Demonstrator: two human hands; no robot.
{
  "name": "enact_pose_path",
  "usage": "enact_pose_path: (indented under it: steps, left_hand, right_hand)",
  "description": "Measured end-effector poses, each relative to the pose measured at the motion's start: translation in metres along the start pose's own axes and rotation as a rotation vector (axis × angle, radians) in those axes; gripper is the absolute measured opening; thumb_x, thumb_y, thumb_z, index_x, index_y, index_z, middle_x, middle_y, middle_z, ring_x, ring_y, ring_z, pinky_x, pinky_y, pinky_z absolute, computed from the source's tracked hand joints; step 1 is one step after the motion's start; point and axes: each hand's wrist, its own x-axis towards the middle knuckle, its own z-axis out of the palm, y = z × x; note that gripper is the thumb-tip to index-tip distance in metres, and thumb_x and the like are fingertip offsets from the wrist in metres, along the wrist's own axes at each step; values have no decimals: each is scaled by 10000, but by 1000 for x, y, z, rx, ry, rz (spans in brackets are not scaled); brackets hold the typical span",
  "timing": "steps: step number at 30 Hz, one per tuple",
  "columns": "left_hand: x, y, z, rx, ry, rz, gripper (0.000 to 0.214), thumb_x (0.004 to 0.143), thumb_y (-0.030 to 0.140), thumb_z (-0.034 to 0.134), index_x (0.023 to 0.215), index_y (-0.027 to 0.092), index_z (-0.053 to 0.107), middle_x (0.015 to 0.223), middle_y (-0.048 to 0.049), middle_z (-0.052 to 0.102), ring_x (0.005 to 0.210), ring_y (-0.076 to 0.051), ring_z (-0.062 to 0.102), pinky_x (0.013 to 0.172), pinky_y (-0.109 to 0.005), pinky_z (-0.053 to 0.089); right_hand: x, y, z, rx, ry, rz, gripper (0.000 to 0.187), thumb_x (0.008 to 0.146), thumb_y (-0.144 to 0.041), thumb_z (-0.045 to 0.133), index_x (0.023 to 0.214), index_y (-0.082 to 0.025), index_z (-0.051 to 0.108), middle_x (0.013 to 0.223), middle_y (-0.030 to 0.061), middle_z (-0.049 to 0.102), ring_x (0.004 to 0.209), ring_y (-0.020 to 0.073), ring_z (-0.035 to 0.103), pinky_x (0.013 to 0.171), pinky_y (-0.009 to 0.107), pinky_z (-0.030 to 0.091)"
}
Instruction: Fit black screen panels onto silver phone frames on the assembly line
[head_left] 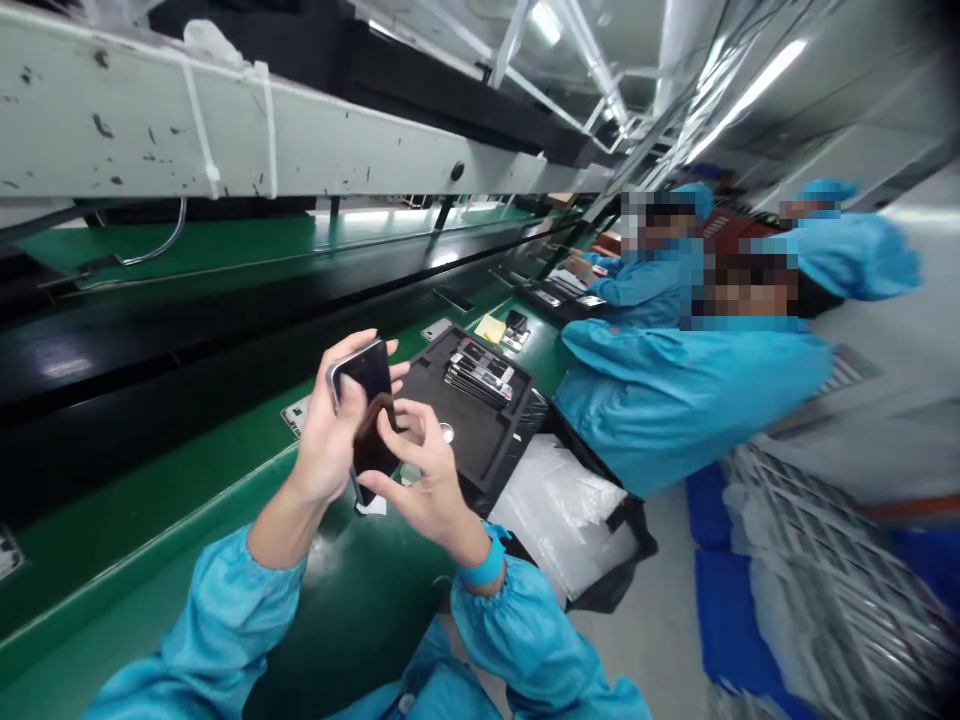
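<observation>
While the left hand [326, 440] wraps a black smartphone [369, 400] by its silver frame, the right hand [431, 480] pinches the phone's lower half, thumb and index curled in. Phone sits between both hands, tilted, dark glass facing up toward the camera. Both hands closed on it, neither released. Small white tag [371, 505] shows just below the phone, near the right thumb.

Both forearms come in over a green conveyor bench [150, 480], with blue smock sleeves [525, 640] gathered at the wrists. Just beyond the hands is a black foam tray [487, 440] holding a row of phones [480, 375] on edge. Past it on the bench: yellow sticky note [491, 328] and a small dark device [516, 322]. Clear plastic bag [559, 525] lies below the tray's near corner. Two co-workers in blue smocks and caps [675, 410] sit to the right, one with a hand on a tray further along.
</observation>
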Motion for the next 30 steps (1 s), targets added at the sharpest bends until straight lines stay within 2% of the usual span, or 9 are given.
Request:
enact_pose_path:
  steps: [4,6,9,12,18,22,25,27,30]
  left_hand:
    - [-5,-3,4,-70,-11,-140,696,986,828,524,1265,217,707,1156,-122,825,965,-283,825,850,-427,689]
    - [-7,-4,3,-45,-114,-236,702,986,824,532,1223,201,754,1060,-114,838,932,-300,826,818,-424,691]
    - [-12,-9,4,68,-194,-270,614,1019,732,585,1192,189,814,1049,-113,841,1066,-332,804,905,-413,674]
    - [-18,-12,8,161,-166,-211,545,1039,669,602,1132,191,848,1125,-111,839,1183,-331,764,995,-382,634]
    - [-31,-15,19,244,-118,-176,482,1073,594,581,1193,210,844,1207,-108,818,1241,-333,730,1124,-406,548]
    - [-23,-17,14,431,-46,-52,452,1066,602,591,1101,233,850,1215,-79,813,1249,-303,713,1190,-386,490]
    - [-4,-9,2,344,65,-46,433,1024,626,653,1078,226,809,1137,-78,828,1097,-278,768,1045,-385,599]
    - [11,2,-6,179,177,-91,440,1053,635,584,1094,228,742,1028,-79,842,892,-270,807,828,-410,675]
    - [25,16,-9,31,382,-83,453,1137,567,377,1068,226,667,863,-74,835,679,-250,800,625,-388,675]
  right_hand:
    - [7,-8,-12,66,150,42,735,1018,-765,561,1565,-278,629,1533,185,496,1086,264,680,964,483,630]
    - [18,-12,-24,189,137,153,836,1016,-856,420,1541,-239,629,1334,166,635,943,223,696,805,391,647]
    - [32,-16,-40,331,-84,351,917,960,-960,310,981,-173,780,652,19,604,516,134,537,495,259,494]
    - [32,-21,-48,391,-135,409,851,903,-999,389,651,-210,583,424,-59,401,373,94,389,393,223,344]
    - [25,-35,-61,319,-171,376,785,970,-912,452,723,-191,641,445,-45,479,390,100,451,408,214,319]
    - [39,-23,-49,336,-123,366,779,916,-928,538,725,-181,654,501,-41,490,447,103,455,446,230,342]
    - [38,-4,-27,433,-68,334,808,830,-965,610,947,-175,731,747,8,653,632,134,585,565,241,477]
    - [28,5,-15,503,-207,374,842,860,-978,539,1045,-180,733,873,47,717,728,161,662,650,272,553]
    - [8,8,-8,582,-489,444,922,887,-1015,365,864,-163,715,752,64,707,659,173,676,643,304,578]
